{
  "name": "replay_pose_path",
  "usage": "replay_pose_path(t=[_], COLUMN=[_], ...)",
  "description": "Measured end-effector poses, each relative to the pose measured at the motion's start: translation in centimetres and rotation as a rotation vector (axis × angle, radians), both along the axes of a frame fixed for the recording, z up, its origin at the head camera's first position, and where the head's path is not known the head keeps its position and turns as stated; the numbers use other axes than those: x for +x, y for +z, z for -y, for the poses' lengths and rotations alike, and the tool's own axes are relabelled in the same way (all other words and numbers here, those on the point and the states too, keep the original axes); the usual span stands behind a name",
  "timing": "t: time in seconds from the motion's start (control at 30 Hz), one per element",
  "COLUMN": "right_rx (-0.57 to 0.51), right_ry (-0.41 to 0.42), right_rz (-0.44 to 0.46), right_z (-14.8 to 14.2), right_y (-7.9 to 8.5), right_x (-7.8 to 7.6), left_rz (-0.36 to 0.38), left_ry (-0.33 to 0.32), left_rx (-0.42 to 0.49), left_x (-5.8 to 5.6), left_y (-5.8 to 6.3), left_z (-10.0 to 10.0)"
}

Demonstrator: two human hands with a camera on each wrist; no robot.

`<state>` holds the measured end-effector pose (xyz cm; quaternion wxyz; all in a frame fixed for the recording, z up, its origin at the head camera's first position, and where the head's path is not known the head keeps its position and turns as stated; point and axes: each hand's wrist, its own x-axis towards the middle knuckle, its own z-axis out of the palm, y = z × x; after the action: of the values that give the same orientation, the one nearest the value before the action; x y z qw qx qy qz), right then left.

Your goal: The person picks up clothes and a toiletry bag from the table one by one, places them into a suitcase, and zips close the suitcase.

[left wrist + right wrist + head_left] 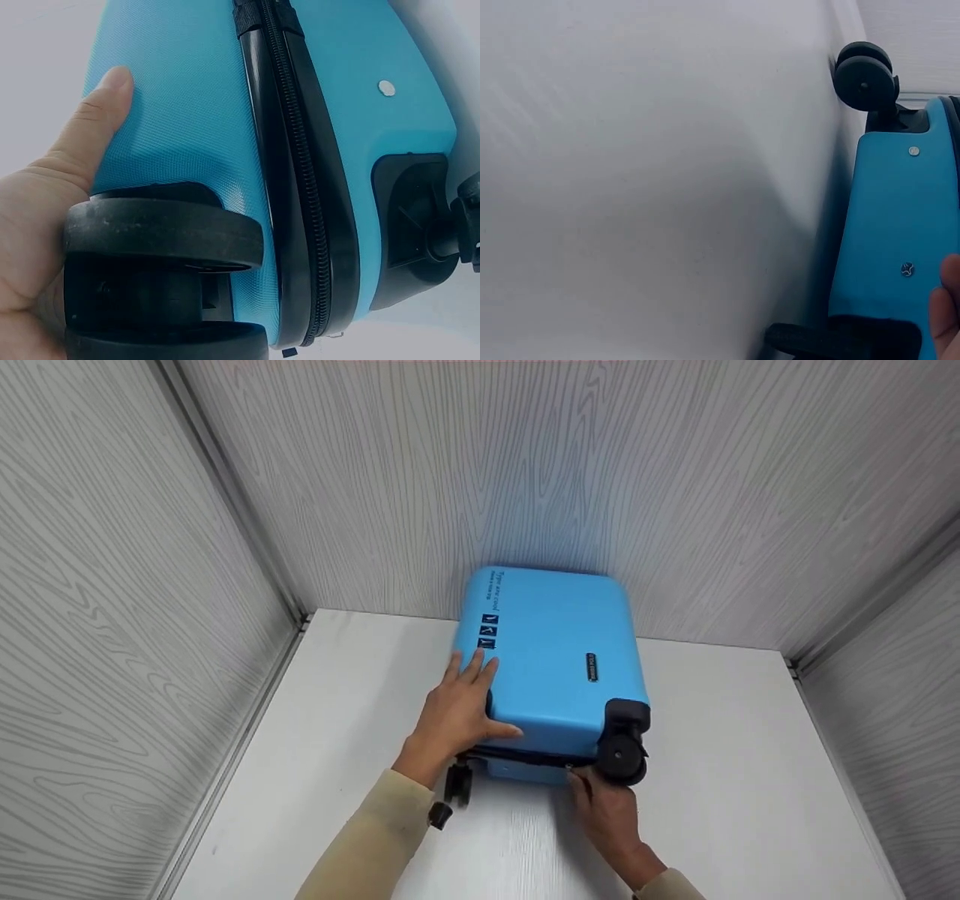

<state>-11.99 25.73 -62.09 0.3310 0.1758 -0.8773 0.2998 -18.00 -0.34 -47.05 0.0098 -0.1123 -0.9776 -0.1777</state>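
Observation:
A light blue hard-shell suitcase (547,622) lies flat with its wheeled end toward me. My left hand (454,712) rests on its near left corner, fingers spread over the top and thumb on the end face. In the left wrist view that thumb (101,112) lies beside a black wheel (161,232), and the black zipper (300,165) runs along the seam. At the near right, below another wheel (621,756), my right hand (611,814) pinches a small zipper pull (569,766) with curled fingers. The right wrist view catches only its fingertips (943,307) at the edge.
The suitcase lies on a white tabletop (360,697), its far end near a wood-grained back panel (420,487). Side panels (97,585) enclose the left and right. Lower wheels (459,784) stick out at the near left.

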Motion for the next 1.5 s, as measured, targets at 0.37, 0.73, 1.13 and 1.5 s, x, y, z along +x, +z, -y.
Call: replay_pose_path(t=[0.37,0.73,1.13,1.5], right_rx=[0.016,0.060,0.069,0.102], right_ry=[-0.012,0.021,0.113,0.187], right_rz=[-0.004,-0.085,-0.083,-0.075], right_z=[0.3,1.9,2.0,4.1], right_y=[0.0,0.4,1.0,1.3], right_x=[0.1,-0.3,0.0,-0.5], left_rz=[-0.030,-0.024,-0.012,-0.005], left_ry=[-0.011,-0.005,0.005,0.000], left_rx=[-0.014,-0.002,0.002,-0.004], left_x=[-0.2,0.0,-0.1,-0.1], left_y=[-0.1,-0.1,0.0,0.0], left_z=[0.0,0.2,0.2,0.1])
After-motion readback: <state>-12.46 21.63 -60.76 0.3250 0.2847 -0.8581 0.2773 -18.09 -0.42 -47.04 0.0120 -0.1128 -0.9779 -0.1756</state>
